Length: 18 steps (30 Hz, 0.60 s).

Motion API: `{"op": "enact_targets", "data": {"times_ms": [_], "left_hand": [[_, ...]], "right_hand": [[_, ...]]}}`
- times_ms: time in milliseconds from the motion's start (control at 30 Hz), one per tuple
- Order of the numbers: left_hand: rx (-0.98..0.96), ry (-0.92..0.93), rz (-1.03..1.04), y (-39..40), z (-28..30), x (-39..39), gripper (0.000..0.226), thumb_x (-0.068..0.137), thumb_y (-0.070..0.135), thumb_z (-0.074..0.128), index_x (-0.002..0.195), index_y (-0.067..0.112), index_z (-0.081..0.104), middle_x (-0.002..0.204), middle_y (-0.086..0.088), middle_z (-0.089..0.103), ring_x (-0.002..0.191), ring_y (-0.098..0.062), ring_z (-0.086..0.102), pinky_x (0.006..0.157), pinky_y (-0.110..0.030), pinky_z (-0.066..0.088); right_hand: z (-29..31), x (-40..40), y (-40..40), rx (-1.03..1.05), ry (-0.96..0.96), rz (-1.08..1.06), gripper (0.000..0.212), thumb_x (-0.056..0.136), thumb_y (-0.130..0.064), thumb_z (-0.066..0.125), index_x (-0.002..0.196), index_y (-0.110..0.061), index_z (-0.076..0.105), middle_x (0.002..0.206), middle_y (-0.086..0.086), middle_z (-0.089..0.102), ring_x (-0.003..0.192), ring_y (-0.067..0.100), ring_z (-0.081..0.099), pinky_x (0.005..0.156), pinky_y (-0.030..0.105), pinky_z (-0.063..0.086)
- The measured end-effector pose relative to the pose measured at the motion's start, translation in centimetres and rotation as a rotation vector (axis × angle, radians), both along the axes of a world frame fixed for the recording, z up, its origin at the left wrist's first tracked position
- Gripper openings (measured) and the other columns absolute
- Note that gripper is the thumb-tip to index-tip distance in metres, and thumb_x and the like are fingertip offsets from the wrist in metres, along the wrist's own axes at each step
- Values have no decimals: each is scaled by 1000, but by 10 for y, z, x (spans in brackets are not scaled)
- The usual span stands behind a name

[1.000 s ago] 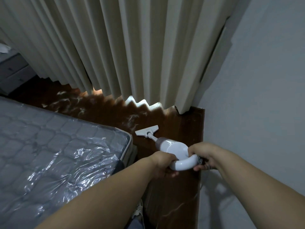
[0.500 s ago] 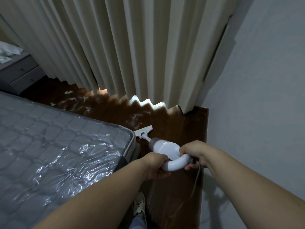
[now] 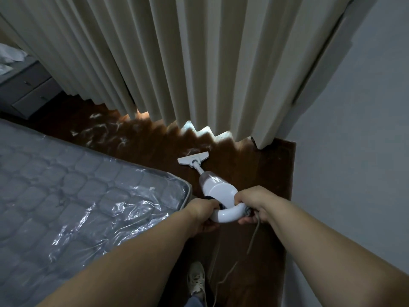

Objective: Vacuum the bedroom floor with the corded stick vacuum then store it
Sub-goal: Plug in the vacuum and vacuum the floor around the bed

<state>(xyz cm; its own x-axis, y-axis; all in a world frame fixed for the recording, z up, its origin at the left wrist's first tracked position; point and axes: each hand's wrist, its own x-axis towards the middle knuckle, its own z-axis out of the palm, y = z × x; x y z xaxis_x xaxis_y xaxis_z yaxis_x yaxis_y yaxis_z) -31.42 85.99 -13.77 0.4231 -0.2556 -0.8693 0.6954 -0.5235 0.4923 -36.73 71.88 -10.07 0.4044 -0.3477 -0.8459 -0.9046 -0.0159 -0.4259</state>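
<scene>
White plastic stick vacuum (image 3: 218,190) is out in front of me, both hands wrapped tight on the loop handle: left hand (image 3: 202,214) on the near-left curve, right hand (image 3: 250,203) on the right end where the cord comes out. The floor head (image 3: 193,159) sits flat on the dark wood floor (image 3: 261,173) at about 12 o'clock, just short of the curtain (image 3: 199,63) hem.

My worries from here: the cord (image 3: 252,240) hangs off the handle and trails down at 6 o'clock right by my shoe (image 3: 197,279), so a step back could snag it or trip me. Push much further toward 12 and the suction could grab the curtain fabric. The mattress (image 3: 77,196) corner at 9 o'clock is still in plastic wrap, and loose film near the nozzle could get sucked in too. Dust clumps (image 3: 99,131) at 10 o'clock aren't done yet.
</scene>
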Motion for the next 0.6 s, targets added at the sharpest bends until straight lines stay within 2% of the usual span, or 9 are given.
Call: {"op": "enact_targets", "data": {"times_ms": [133,267,400,500,600], "left_hand": [[6,21,38,0,0,35,20,90,17,55,109,12,50,92,-13,58,67,-21,57,37,-17,44],[15,8,34,0,-4,68,33,92,18,54,123,10,48,96,-12,59,71,-20,58,41,-22,46],[13,-7,28,0,-7,96,30,93,18,53,122,10,49,95,-11,58,75,-20,58,51,-27,48],[2,-2,39,0,-8,110,29,93,16,52,121,8,49,100,-13,58,80,-22,58,55,-27,50],[2,-13,27,-1,-9,114,25,92,14,52,117,9,50,98,-13,58,78,-21,58,54,-27,49]], "right_hand": [[-4,37,0,19,-13,-15,34,85,-4,47,118,5,49,111,30,58,54,27,63,32,15,40],[-8,70,1,25,-8,-23,33,85,-4,48,116,5,50,103,30,59,51,27,64,32,16,42],[-11,99,3,30,17,-14,32,85,-5,48,115,4,50,94,28,60,37,22,61,30,14,38],[-13,113,3,29,13,-14,33,86,-6,50,117,4,49,101,28,60,49,24,65,32,16,42],[-13,116,3,30,3,-15,34,86,-6,50,118,4,49,104,29,60,53,26,65,33,16,42]]}}
